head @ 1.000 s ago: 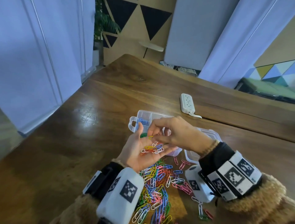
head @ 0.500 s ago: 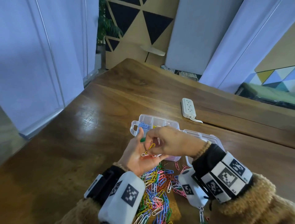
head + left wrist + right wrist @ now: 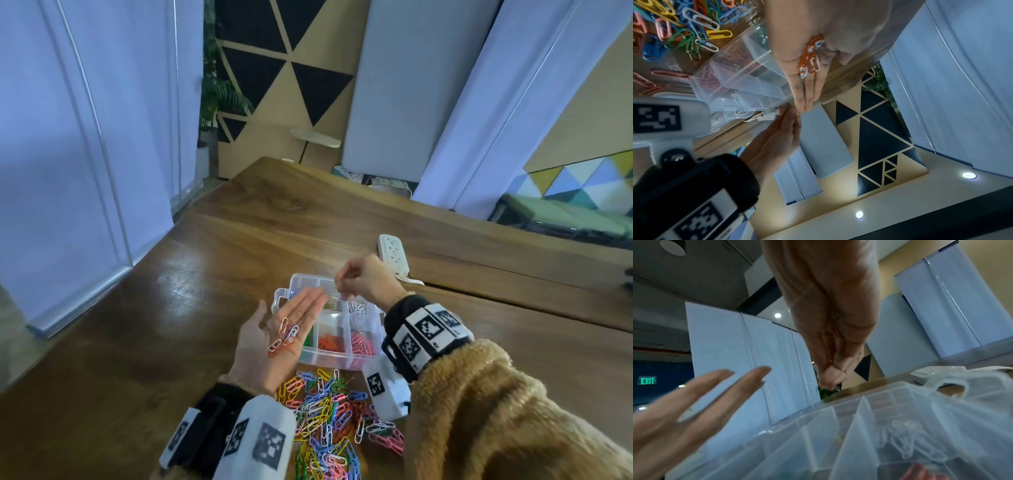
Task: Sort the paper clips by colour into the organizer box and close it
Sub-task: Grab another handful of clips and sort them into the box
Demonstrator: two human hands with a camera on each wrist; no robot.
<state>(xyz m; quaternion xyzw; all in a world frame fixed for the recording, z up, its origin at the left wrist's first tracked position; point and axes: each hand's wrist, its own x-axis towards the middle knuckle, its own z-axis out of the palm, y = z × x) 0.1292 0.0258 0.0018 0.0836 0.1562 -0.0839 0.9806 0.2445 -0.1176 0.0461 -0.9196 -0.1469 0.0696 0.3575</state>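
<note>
A broad wooden counter (image 3: 219, 274), glossy and dark-grained, fills the room's middle. Pale panels (image 3: 85, 137) stand on the left and at the back, a wall of black triangles (image 3: 284, 51) shows between them with a plant (image 3: 219, 92) beside it, and a bench (image 3: 561, 219) sits under coloured triangles at far right. One white power strip (image 3: 392, 253) lies on the counter behind the box.

One clear box (image 3: 329, 356) stands open on the counter, split into compartments. Red clips (image 3: 330, 342) fill one near compartment, pink clips (image 3: 363, 344) the one to its right, white clips (image 3: 358, 308) the one behind that; green and blue ones show partly behind the left hand. The lid is hidden behind the right arm.

One loose pile of clips (image 3: 329, 421), too many and too tangled to count, lies on the counter just in front of the box, in yellow, blue, green, pink, white and red.

The left hand (image 3: 277, 342) is held flat, palm up, above the box's left edge, with a few white and red clips (image 3: 284, 337) lying on it. The right hand (image 3: 363, 279) hovers over the box's far compartments, fingertips bunched together, pinching a small yellowish clip (image 3: 337, 279) that hardly shows.
</note>
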